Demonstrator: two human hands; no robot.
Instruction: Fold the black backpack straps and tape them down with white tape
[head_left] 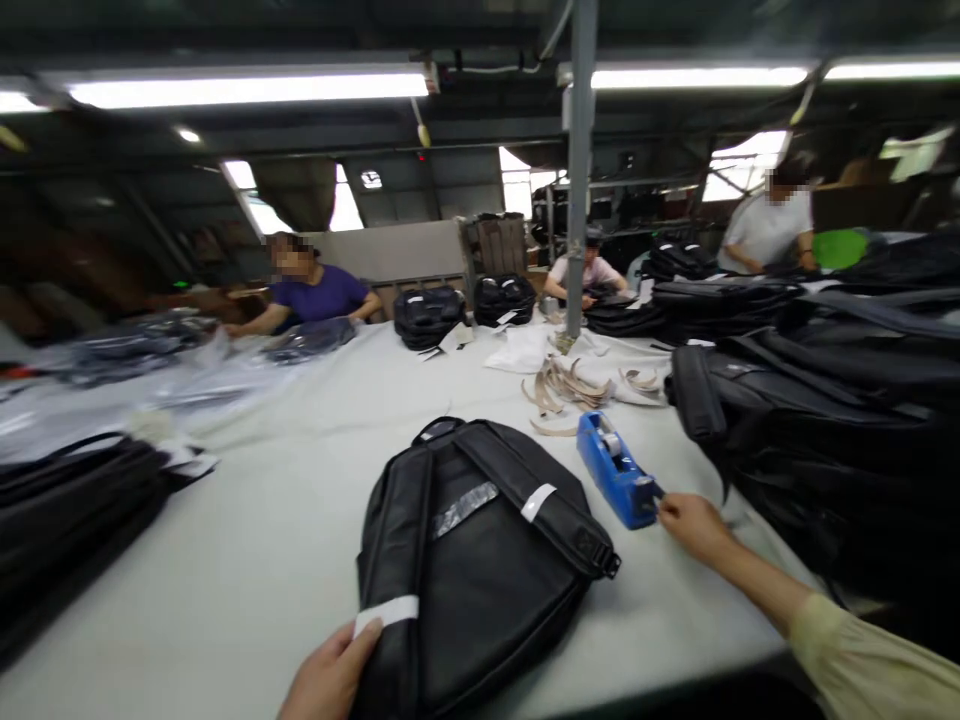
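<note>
A black backpack [495, 560] lies on the table with its straps facing up. White strips [390, 612] cross both shoulder straps, and a shiny clear strip [465, 508] lies across the back panel. My left hand [330, 672] is closed on the lower part of the left strap, its thumb at the white strip there. To the right of the bag stands a blue tape dispenser [616, 470] with a roll in it. My right hand [694, 525] pinches at the dispenser's near end, on what looks like the tape's end, mostly hidden by the fingers.
Black bags [810, 420] are piled along the right side, and more bags [75, 500] lie at the left. Curved beige strips [566, 385] are heaped behind the dispenser. A grey post [581, 170] rises beyond them. Several people work across the table.
</note>
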